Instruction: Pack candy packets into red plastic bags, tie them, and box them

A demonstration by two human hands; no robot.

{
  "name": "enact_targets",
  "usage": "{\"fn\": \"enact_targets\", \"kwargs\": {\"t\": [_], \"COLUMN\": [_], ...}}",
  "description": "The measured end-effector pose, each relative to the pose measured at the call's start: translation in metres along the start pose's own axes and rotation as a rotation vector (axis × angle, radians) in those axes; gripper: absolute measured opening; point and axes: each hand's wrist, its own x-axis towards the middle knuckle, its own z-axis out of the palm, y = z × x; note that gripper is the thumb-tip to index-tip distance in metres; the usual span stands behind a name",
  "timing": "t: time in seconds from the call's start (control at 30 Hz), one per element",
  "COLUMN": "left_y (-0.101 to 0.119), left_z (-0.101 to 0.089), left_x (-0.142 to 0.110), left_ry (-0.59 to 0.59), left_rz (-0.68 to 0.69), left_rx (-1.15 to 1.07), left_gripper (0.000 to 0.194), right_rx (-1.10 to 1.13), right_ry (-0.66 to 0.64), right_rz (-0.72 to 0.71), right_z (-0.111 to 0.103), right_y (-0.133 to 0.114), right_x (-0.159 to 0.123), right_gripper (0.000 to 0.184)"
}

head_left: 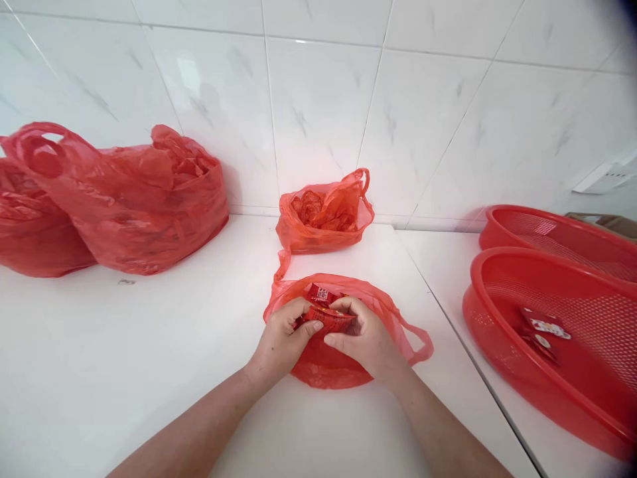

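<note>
Left hand (281,340) and right hand (372,340) pinch a packet (329,321) by its ends over a bag (331,373); seemingly light and flexible, it suits that.

Head view: taken from above the forearms, behind the left hand (283,338) and right hand (368,340).
Facing: forward and down, across the tabletop (149,385) to the tiled wall (323,86).
Nearness: hands framed close, wall farther back.
</note>
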Motion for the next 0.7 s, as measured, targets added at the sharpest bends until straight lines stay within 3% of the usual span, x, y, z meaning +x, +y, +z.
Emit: {"fn": "enact_targets", "kwargs": {"t": [0.17,0.33,0.43,0.5,0.6,0.7], "left_y": [0.002,-0.003,-0.006,-0.008,-0.009,-0.007], "left_z": [0.0,0.002,0.002,0.001,0.002,0.004], "left_x": [-0.001,-0.003,-0.003,-0.003,-0.005,-0.007], "left_ry": [0.0,0.033,0.143,0.187,0.133,0.027], "left_rz": [-0.031,0.03,0.182,0.324,0.456,0.481], "left_rx": [-0.018,0.085,0.211,0.314,0.427,0.468], "left_gripper": [0.018,0.013,0.035,0.033,0.024,0.041], "right_rx": [0.031,0.037,0.012,0.003,0.004,0.036], "right_ry": [-0.086,-0.041,0.055,0.12,0.167,0.201], "right_rz": [0.018,-0.016,-0.016,0.01,0.052,0.047], "right_z": [-0.004,-0.004,-0.005,-0.006,-0.006,-0.002], "right_y": [0.001,-0.001,-0.001,-0.001,-0.002,-0.004], "right_x": [0.001,0.001,0.002,0.002,0.002,0.001], "right_gripper": [0.018,0.013,0.015,0.016,0.017,0.015]}}
